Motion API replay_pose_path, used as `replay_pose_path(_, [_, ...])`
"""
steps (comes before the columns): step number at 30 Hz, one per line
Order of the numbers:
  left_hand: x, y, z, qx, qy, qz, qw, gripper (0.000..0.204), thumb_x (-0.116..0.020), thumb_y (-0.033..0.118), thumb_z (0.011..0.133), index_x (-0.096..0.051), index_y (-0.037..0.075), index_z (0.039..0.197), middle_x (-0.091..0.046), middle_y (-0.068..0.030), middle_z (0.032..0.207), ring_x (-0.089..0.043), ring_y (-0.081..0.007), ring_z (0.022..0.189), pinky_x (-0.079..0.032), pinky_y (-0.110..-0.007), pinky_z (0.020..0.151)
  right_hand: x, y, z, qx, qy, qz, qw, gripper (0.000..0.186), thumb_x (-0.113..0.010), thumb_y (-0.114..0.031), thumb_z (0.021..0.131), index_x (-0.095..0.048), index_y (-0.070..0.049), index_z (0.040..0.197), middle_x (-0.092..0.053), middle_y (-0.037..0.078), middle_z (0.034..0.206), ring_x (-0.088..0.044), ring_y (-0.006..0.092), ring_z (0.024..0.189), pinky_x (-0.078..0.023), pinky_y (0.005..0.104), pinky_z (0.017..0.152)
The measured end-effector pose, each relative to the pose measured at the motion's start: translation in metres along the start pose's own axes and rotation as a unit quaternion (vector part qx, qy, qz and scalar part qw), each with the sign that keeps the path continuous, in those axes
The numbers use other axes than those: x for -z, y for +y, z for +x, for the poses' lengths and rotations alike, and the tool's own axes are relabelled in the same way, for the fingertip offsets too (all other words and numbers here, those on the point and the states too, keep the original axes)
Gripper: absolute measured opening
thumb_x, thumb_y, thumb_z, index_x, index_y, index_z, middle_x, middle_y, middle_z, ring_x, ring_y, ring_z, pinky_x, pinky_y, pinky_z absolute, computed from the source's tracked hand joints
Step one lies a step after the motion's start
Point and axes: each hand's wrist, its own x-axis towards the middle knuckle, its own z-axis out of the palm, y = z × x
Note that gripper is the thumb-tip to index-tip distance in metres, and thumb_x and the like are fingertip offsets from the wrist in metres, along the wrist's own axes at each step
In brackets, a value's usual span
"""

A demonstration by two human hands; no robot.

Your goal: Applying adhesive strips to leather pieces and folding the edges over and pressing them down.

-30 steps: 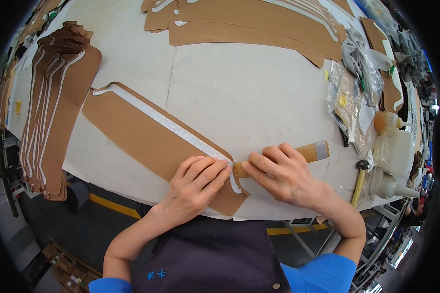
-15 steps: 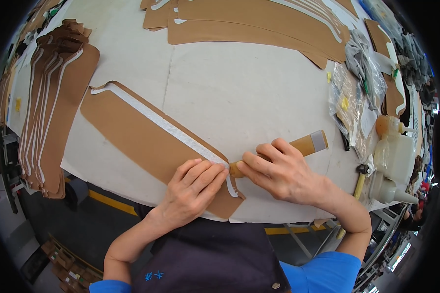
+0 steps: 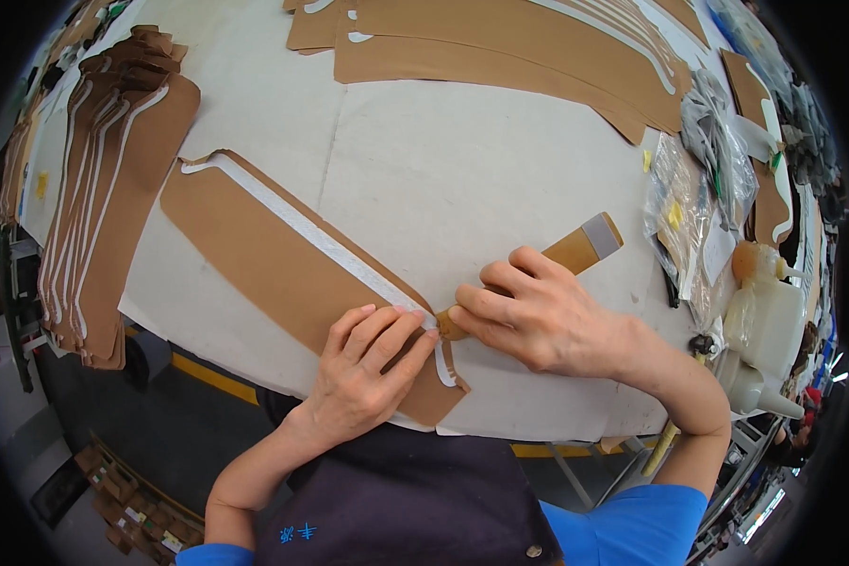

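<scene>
A long brown leather-like panel (image 3: 255,255) lies slantwise on the pale table, a white strip (image 3: 321,245) running along its upper edge and bending down at the near end. My left hand (image 3: 363,373) rests palm down on that near end, fingers slightly apart, fingertips pressed by the white strip; its thumb is hidden. Closed round a flat tan stick (image 3: 583,247) with a grey band near its far end, my right hand (image 3: 542,316) is at the panel's right edge. The stick's near tip meets the edge beside my left fingertips.
Overlapping brown panels with white strips (image 3: 127,217) hang at the table's left edge. More brown panels (image 3: 500,61) lie at the far side. Clear plastic bags (image 3: 679,203), a whitish plastic bottle (image 3: 769,311) and a yellow-handled tool (image 3: 665,443) are at the right.
My right hand and the stick have turned a little, the banded end swinging slightly toward the far left. My left hand stays on the panel, nearly still. The whole view has shifted slightly.
</scene>
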Motion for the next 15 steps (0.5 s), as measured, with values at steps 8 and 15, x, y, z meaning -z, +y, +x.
replay_pose_path(8, [-0.002,0.004,-0.004,0.026,-0.009,0.004,1.000,0.042,-0.076,0.010,0.084,-0.072,0.004,0.126,-0.063,-0.0112,0.138,-0.058,-0.0300,0.129,-0.044,-0.051,0.112,0.001,0.015,0.011,0.037,-0.012,0.018,0.999,0.021,-0.072,-0.015,0.079,-0.074,-0.002,0.095,-0.057,0.005,0.102,-0.054,0.0226,0.092,-0.043,0.0368,0.079])
replay_pose_path(15, [0.001,0.010,0.000,0.059,0.015,0.040,0.997,0.047,-0.079,0.016,0.083,-0.071,0.001,0.127,-0.061,-0.0141,0.137,-0.056,-0.0337,0.132,-0.044,-0.052,0.112,0.003,0.025,0.019,0.058,-0.025,0.030,0.998,0.023,-0.071,-0.015,0.081,-0.075,-0.003,0.101,-0.058,0.004,0.101,-0.055,0.0219,0.093,-0.044,0.0359,0.080])
